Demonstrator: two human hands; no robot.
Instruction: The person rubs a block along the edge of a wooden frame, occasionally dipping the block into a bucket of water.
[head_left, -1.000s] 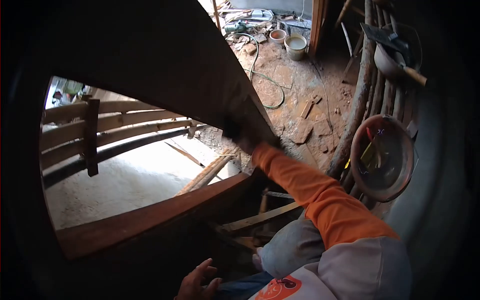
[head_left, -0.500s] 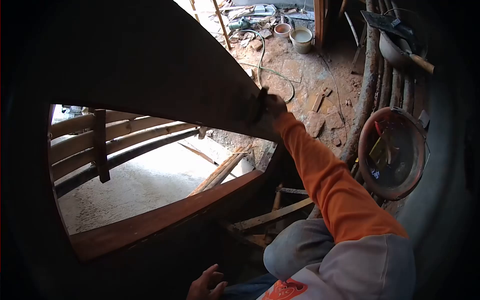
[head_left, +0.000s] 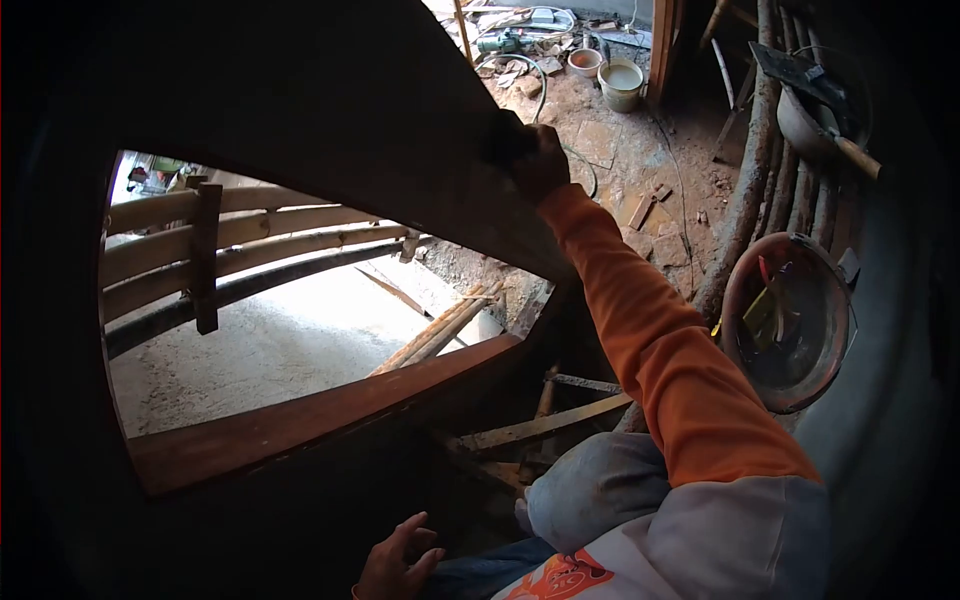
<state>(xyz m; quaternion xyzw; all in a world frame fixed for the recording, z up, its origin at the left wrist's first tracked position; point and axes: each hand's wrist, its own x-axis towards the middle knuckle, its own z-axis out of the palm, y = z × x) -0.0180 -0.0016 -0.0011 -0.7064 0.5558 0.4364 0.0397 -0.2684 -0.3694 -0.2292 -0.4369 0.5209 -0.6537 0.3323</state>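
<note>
My right hand, at the end of an orange sleeve, is closed round a dark tool pressed against the shaded wall near its edge. The tool's shape is mostly lost in shadow. Low in the view, my left hand is beside my leg with its fingers apart and nothing in it. Between the two hands lies the window opening, with a reddish-brown sill along its bottom.
A round basin with tools and water stands at the right, beside long poles. Farther back are a whitish bucket, a small orange bucket and rubble. Wooden bars cross below me. Rails show through the opening.
My right hand and the dark tool have moved up along the wall. My left hand remains low with its fingers apart. The whole view has shifted slightly.
</note>
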